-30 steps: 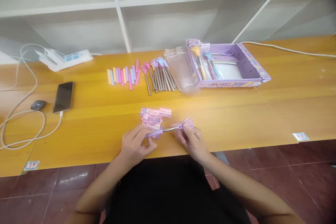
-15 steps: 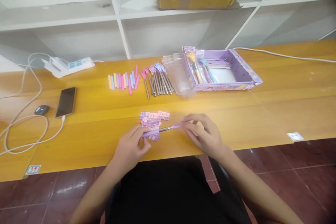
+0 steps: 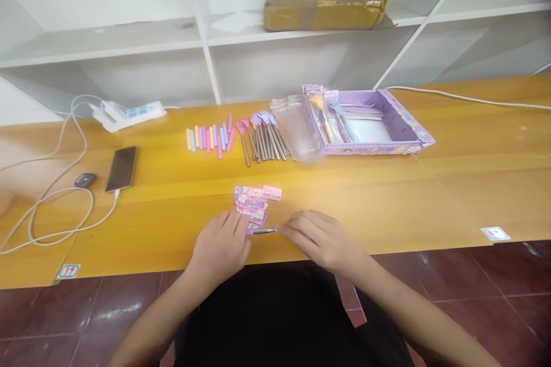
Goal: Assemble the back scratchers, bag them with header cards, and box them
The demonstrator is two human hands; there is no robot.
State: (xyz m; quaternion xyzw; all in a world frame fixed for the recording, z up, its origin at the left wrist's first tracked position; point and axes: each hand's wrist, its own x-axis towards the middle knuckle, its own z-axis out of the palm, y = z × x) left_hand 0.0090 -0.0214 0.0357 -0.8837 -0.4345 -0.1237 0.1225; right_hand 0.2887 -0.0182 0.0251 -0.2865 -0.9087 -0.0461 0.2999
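Note:
Between my hands lies a small back scratcher [image 3: 263,231] with a metal rod and a purple handle, held level just above the front of the table. My left hand [image 3: 221,243] is closed round the handle and hides most of it. My right hand [image 3: 321,238] pinches the other end, covering the head. Right behind the rod, pink and purple printed cards [image 3: 252,203] lie in a loose pile. Farther back is a bunch of metal back scratchers [image 3: 267,143] with coloured hand-shaped heads. Pastel handle sleeves [image 3: 209,140] lie in a row to their left.
A purple display box [image 3: 374,149] holds bagged back scratchers, with clear plastic bags [image 3: 297,135] at its left. On the left are a phone [image 3: 121,167] on a cable, a small black device [image 3: 85,180] and a power strip [image 3: 142,114]. A taped parcel [image 3: 297,16] sits on the shelf.
Both hands have come nearer to the table's front edge and closer together. Less of the rod and handle shows between them. The camera view has tilted up slightly.

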